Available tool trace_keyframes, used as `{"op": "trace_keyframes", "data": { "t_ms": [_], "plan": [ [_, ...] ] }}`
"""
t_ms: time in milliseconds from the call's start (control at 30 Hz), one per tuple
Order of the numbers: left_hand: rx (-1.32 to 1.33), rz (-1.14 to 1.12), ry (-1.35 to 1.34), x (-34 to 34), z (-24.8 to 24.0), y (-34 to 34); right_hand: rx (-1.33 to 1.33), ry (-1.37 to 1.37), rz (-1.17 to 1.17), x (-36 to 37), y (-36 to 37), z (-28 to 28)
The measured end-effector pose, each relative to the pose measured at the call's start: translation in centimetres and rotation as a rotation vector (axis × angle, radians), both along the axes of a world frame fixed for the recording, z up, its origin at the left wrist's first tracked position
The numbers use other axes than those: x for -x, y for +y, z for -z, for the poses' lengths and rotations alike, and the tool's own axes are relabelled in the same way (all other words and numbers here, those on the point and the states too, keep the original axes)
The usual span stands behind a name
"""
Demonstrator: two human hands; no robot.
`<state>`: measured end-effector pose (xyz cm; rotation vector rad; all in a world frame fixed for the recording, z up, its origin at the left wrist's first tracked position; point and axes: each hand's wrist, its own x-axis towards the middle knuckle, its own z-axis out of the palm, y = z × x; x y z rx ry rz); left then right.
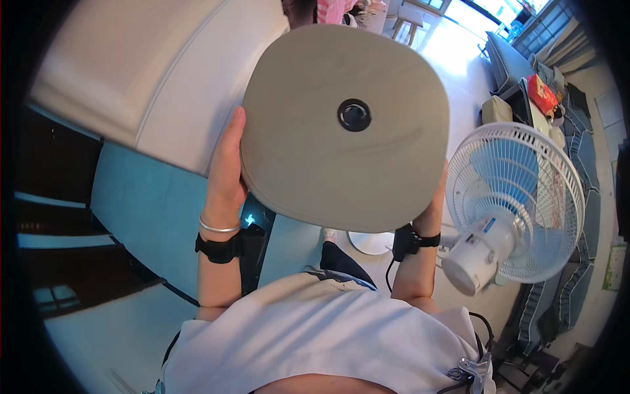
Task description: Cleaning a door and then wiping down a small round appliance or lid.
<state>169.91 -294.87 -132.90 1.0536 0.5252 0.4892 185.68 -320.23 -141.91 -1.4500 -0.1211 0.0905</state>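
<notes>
Outfit's pretty basic: white top (308, 335) with a dark bluish print (341, 278) low down, black trousers (348, 262). Left wrist gets a thin silver bangle (220, 229) plus a black strap (220, 251); the right has a chunky black wristband (408, 241) with a skinny black cable (388, 274). Oh, and a shiny metal clip (474, 369) near the right shoulder.

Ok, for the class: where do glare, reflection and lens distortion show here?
In the head view, glare washes out the pale glossy floor at upper right; in the head view, the grey-beige rounded-square panel is softly lit, its glossy black round centre catching a reflection; around the head view, fisheye distortion bends edges toward dark corners.
</notes>
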Motion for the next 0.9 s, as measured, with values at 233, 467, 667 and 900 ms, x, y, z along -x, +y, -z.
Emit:
{"op": "trace_keyframes", "data": {
  "t_ms": [233, 467, 667, 900],
  "plan": [
    [-0.072, -0.191, 0.074, 14.0, -3.7, -6.5, -0.145, -0.081, -0.281, 9.7, -15.4, 7.6],
    [-0.024, -0.368, 0.089, 28.9, -1.3, -11.5, -0.04, -0.235, -0.492, 12.7, -16.5, 5.5],
    [0.133, -0.695, 0.089, 37.7, 4.0, -21.0, 0.574, -0.622, -0.628, 18.3, -8.0, -2.7],
    [0.285, -1.169, -0.155, 50.7, 9.3, -33.8, 0.436, -0.816, -1.092, 33.3, -2.8, -3.1]
  ]
}}
